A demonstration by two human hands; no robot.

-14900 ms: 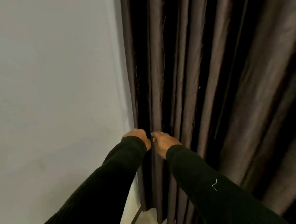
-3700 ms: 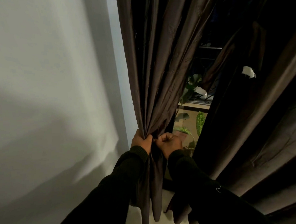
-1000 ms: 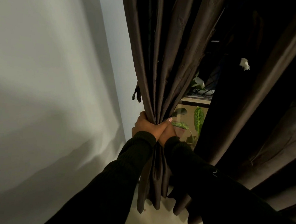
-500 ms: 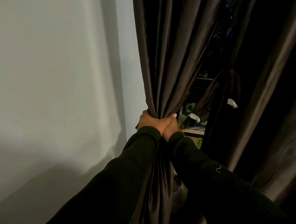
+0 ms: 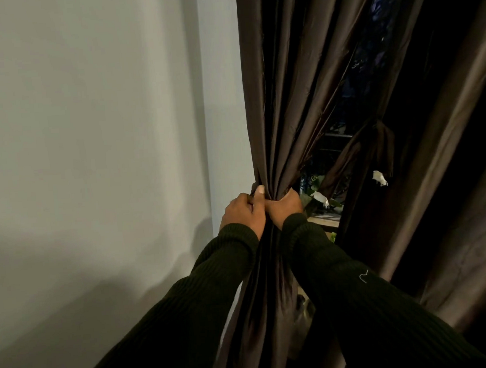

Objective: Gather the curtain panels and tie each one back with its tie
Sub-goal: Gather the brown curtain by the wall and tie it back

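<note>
A dark brown curtain panel (image 5: 282, 100) hangs by the wall corner, bunched into a tight bundle at mid height. My left hand (image 5: 242, 212) grips the bundle from the left, thumb up against the folds. My right hand (image 5: 285, 206) grips it from the right, touching the left hand. Below the hands the fabric hangs down between my dark sleeves. No tie shows at the hands. Behind, a second brown panel (image 5: 357, 152) is knotted with a tie of the same cloth (image 5: 380, 134).
A plain pale wall (image 5: 89, 137) fills the left half. Through the gap in the curtains I see a dark window, green plant leaves (image 5: 314, 196) and a ledge. More curtain folds (image 5: 465, 168) hang at the right.
My hands have shifted apart on the bundle: the left no longer wraps over the right, and each now grips its own side. The view has barely moved.
</note>
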